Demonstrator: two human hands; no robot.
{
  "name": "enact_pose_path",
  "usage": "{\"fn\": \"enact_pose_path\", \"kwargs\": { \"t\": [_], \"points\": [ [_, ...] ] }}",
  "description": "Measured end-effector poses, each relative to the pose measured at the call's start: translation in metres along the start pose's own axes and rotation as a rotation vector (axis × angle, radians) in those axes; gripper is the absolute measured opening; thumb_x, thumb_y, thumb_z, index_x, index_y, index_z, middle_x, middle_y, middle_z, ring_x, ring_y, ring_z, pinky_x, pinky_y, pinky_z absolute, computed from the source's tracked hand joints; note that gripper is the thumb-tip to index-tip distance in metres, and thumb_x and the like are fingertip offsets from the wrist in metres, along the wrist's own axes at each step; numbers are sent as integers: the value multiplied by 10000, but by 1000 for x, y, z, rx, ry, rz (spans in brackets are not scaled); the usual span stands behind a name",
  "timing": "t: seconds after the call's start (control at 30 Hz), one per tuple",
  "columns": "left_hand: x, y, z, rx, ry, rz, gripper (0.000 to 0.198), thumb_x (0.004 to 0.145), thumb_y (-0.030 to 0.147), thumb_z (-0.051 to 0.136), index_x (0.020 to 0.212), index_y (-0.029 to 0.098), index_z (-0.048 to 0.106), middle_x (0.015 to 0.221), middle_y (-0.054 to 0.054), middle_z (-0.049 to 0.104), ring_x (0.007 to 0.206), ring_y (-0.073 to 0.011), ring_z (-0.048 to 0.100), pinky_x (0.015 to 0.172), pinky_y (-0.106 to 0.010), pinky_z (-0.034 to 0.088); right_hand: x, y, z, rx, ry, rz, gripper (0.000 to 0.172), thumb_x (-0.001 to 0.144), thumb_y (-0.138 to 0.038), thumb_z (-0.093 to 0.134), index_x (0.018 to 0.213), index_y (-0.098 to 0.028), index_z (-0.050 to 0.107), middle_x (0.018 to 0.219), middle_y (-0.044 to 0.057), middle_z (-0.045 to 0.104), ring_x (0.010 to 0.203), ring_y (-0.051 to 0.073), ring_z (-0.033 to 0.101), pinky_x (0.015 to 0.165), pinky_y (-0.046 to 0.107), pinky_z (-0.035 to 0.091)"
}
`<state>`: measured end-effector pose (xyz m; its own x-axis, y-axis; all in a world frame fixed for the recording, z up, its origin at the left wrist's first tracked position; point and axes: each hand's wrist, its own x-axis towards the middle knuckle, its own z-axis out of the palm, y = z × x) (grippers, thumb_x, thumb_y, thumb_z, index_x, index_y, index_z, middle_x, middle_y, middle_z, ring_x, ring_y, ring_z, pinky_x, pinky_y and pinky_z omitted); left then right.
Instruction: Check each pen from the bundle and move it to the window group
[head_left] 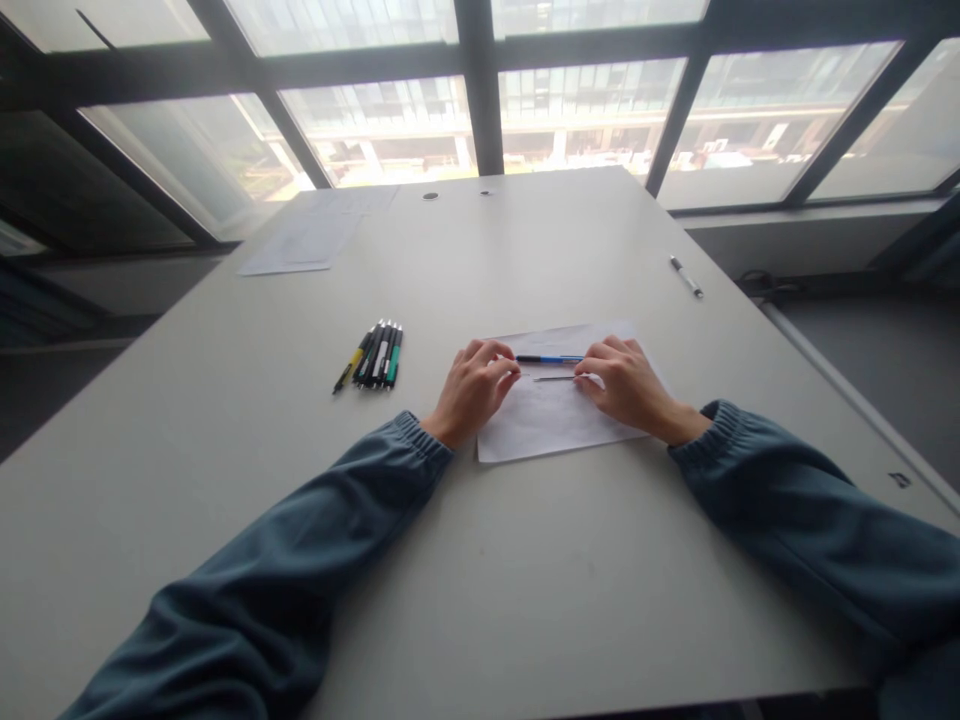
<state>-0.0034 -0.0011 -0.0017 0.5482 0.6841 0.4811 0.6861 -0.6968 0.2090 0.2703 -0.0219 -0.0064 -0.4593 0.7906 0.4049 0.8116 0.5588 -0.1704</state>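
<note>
Over a white sheet of paper my two hands face each other. My right hand pinches one end of a thin pen refill, which points left toward my other hand. My left hand has thumb and forefinger pinched together; a tiny pale piece seems to stick out at its fingertips, too small to name. Just beyond the refill lies a blue pen with a dark grip, its left end by my left fingers and its right end partly behind my right hand.
Left of the paper several pens lie in a bundle, with yellow, white and green parts. A single white-and-black pen is near the right edge of the white table. More paper sheets rest at the far left, before the windows.
</note>
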Motion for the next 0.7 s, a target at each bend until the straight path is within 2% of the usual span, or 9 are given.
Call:
{"fn": "enact_pose_path", "kwargs": {
  "t": [0.17, 0.43, 0.7],
  "points": [
    [0, 0, 1, -9, 6, -1, 143, 981, 244, 612, 941, 206, 744, 1107, -76, 700, 1040, -245, 569, 928, -411, 486, 0, 2, 3, 0, -19, -5, 125, 934, -187, 632, 852, -197, 726, 884, 78, 704, 925, 267, 573, 851, 424, 391],
    [1, 0, 1, -6, 55, 27, 127, 975, 241, 630, 934, 199, 743, 1088, -68, 707, 1011, -232, 572, 902, -404, 506, 1, 0, 1, 21, 70, -37, 121, 964, -206, 612, 874, -181, 688, 898, 84, 688, 923, 261, 551, 839, 398, 393],
    [2, 0, 3, -24, 87, 65, 120, 973, 243, 636, 923, 196, 735, 1060, -63, 706, 981, -223, 576, 888, -389, 520, 1, -1, 1, 28, 85, -63, 128, 966, -196, 608, 863, -182, 681, 889, 84, 682, 912, 259, 546, 840, 396, 394]
  ]
}}
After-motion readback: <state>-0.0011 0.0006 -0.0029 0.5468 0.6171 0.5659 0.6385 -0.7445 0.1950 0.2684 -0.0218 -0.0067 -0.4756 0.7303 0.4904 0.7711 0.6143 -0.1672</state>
